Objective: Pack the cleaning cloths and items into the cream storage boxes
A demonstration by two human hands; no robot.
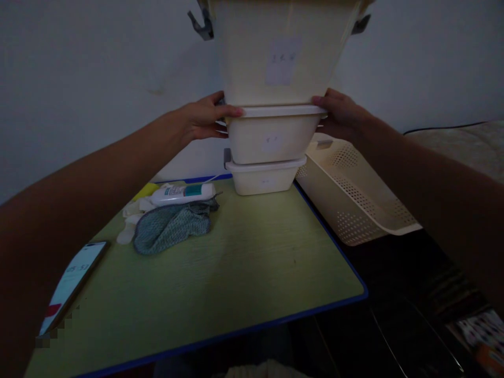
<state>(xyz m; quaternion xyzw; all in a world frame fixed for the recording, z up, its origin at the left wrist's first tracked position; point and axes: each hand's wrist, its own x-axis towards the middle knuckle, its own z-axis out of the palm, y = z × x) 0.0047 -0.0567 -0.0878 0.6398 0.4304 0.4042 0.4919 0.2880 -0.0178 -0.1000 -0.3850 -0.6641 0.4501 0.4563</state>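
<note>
Three cream storage boxes stand in a stack at the back of the table, largest on top. My left hand [210, 115] is closed on the left end of the middle storage box [252, 139], thumb along its white lid [279, 111]. At the opposite end my right hand [340, 113] grips the same box, thumb at the lid's edge and fingers partly hidden behind. The large top box [248, 58] rests on that lid; it bears a paper label [282, 62] and grey side latches. Below sits the smallest box [260, 182], directly on the table.
The yellow-green table [244, 283] has a blue edge. On its left lie a white bottle [183, 193], a grey-blue cloth [173, 226], a yellow item [145, 191] and a phone [74, 278]. A perforated cream basket [334, 205] stands beyond the right edge. A wall rises behind.
</note>
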